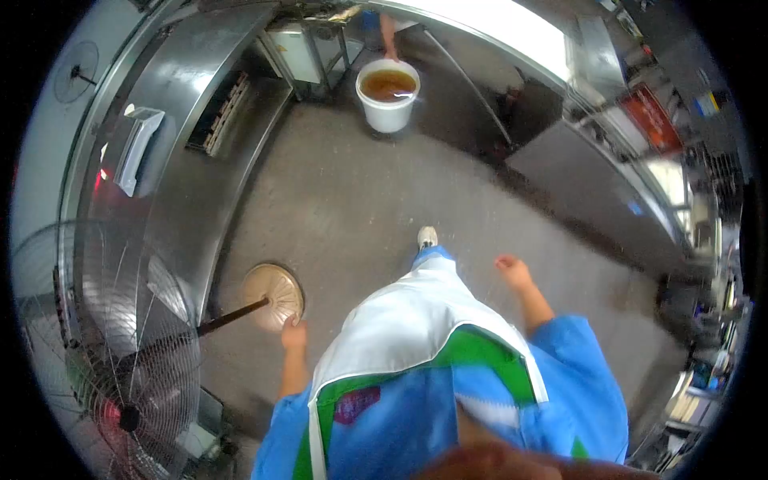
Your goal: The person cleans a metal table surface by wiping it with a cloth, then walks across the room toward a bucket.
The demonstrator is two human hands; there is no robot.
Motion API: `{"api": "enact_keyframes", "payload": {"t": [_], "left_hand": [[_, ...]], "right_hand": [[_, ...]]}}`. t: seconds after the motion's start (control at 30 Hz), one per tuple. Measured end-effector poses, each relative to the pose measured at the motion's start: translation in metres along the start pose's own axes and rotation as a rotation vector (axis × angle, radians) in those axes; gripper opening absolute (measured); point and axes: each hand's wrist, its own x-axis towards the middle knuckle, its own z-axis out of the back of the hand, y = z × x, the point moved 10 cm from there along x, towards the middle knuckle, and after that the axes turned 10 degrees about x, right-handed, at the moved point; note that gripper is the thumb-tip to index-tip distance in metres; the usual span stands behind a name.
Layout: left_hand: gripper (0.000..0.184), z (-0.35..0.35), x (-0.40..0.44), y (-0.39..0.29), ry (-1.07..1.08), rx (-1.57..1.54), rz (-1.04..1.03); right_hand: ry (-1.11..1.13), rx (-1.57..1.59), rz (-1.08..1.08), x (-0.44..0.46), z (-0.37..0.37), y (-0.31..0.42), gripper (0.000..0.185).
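Note:
My left hand [294, 331] hangs low beside the round base [274, 294] of a standing fan; its fingers look curled, and whether anything is in them is too small to tell. My right hand [512, 269] is held out over the floor to the right of my white apron [400, 320], its fingers partly bent and blurred, with no object visible in them. Farther ahead, a white bucket [387, 116] of brown liquid is upright, and another person's hand [391, 56] reaches to its far rim.
A steel counter [152, 216] runs along the left, with the fan's wire cage [128, 400] at the lower left. On the right stands a long steel counter [592, 176]. One white shoe [428, 237] shows on the grey floor [344, 184].

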Motion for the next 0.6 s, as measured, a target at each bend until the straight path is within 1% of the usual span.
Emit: {"api": "enact_keyframes", "payload": {"t": [0.07,0.1,0.17,0.2,0.23,0.27,0.3,0.37,0.4,0.43,0.47,0.5,0.53,0.57,0.6], "left_hand": [[0.056,-0.031,0.025,0.014,-0.024,0.075,0.000],[0.056,-0.040,0.025,0.006,-0.019,0.074,0.013],[0.056,-0.063,0.027,-0.023,0.099,0.057,0.130],[0.056,-0.070,0.025,-0.027,0.115,0.062,0.149],[0.057,-0.072,0.026,-0.038,0.089,0.102,0.088],[0.057,-0.073,0.033,-0.054,0.054,0.132,0.021],[0.057,-0.065,0.036,-0.074,0.056,0.127,0.034],[0.058,-0.062,0.025,-0.092,0.291,-0.106,0.273],[0.058,-0.064,0.028,-0.098,0.301,-0.103,0.287],[0.056,-0.066,0.033,-0.099,0.197,-0.223,0.285],[0.055,-0.070,0.043,-0.095,0.091,-0.340,0.279],[0.055,-0.086,0.054,-0.081,0.105,-0.337,0.293],[0.052,-0.096,0.072,-0.074,0.131,-0.092,0.151],[0.050,-0.102,0.091,-0.084,0.152,0.147,-0.001],[0.050,-0.104,0.102,-0.090,0.163,0.143,0.005]], "right_hand": [[0.053,-0.043,-0.032,0.047,0.020,0.029,0.035],[0.081,-0.080,-0.060,0.071,0.032,0.047,0.036],[0.100,-0.104,-0.034,0.124,0.064,0.109,0.036],[0.105,-0.123,-0.028,0.137,0.072,0.126,0.036],[0.121,-0.135,-0.041,0.160,0.071,0.123,0.036],[0.110,-0.097,0.073,0.194,0.071,0.132,0.036],[0.100,-0.056,0.192,0.226,0.071,0.149,0.035],[0.121,-0.019,0.205,0.266,0.065,0.180,0.033],[0.126,0.029,0.220,0.283,0.061,0.196,0.032],[0.139,0.017,0.211,0.303,0.055,0.209,0.032],[0.179,0.072,0.176,0.320,0.044,0.219,0.036],[0.219,0.128,0.136,0.334,0.033,0.227,0.041],[0.227,0.117,0.121,0.343,0.025,0.234,0.041],[0.247,0.143,0.100,0.356,0.015,0.244,0.036],[0.268,0.167,0.079,0.369,0.005,0.252,0.032]]}}
